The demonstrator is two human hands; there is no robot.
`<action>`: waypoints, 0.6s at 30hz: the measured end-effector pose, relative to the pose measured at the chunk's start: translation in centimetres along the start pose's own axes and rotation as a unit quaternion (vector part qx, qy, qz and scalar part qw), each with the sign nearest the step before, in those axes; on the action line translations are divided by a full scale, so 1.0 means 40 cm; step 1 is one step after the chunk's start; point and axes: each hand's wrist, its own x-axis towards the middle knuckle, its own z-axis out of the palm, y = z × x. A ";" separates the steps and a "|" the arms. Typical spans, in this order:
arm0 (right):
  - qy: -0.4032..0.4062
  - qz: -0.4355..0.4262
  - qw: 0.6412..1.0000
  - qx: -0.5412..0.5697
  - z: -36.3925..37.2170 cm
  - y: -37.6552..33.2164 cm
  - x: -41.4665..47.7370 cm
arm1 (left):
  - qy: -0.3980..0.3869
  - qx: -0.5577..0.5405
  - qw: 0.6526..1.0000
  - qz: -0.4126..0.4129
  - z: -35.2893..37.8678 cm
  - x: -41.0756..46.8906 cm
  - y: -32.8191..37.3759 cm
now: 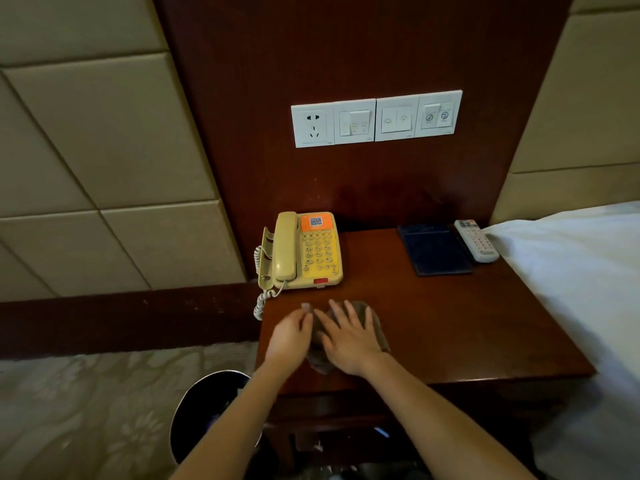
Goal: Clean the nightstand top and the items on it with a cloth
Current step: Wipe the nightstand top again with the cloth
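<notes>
A brown cloth (375, 329) lies on the dark wooden nightstand top (467, 323), near its front left corner. My right hand (349, 337) rests flat on the cloth with its fingers spread. My left hand (291, 332) touches the cloth's left edge, fingers curled over it. Behind the hands stands a yellow telephone (304, 252) with an orange label and a coiled cord. At the back right lie a dark blue folder (436, 249) and a white remote control (477, 241).
A white bed (585, 289) borders the nightstand on the right. A black waste bin (204, 417) stands on the patterned carpet at the front left. A socket and switch panel (375, 118) sits on the wooden wall panel above.
</notes>
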 end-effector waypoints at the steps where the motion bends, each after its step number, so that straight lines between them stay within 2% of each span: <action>1: -0.003 -0.010 1.000 0.006 0.001 -0.026 -0.006 | -0.018 -0.009 1.000 -0.004 0.008 -0.022 -0.006; 2: -0.003 -0.016 1.000 0.019 -0.004 -0.038 -0.013 | -0.020 -0.003 1.000 -0.004 0.014 -0.038 -0.011; 5: 0.008 -0.022 0.999 0.026 -0.012 -0.010 -0.063 | 0.013 0.122 0.992 0.016 0.033 -0.059 -0.003; 9: 0.000 0.009 1.000 -0.002 -0.013 0.099 -0.142 | -0.099 0.141 0.984 0.047 0.131 -0.071 0.086; 12: 0.006 0.062 0.998 -0.002 -0.036 0.206 -0.193 | -0.127 0.191 0.971 0.073 0.244 -0.072 0.166; 18: 0.070 0.178 0.981 -0.030 -0.060 0.526 -0.334 | -0.177 0.226 0.943 0.171 0.497 -0.076 0.403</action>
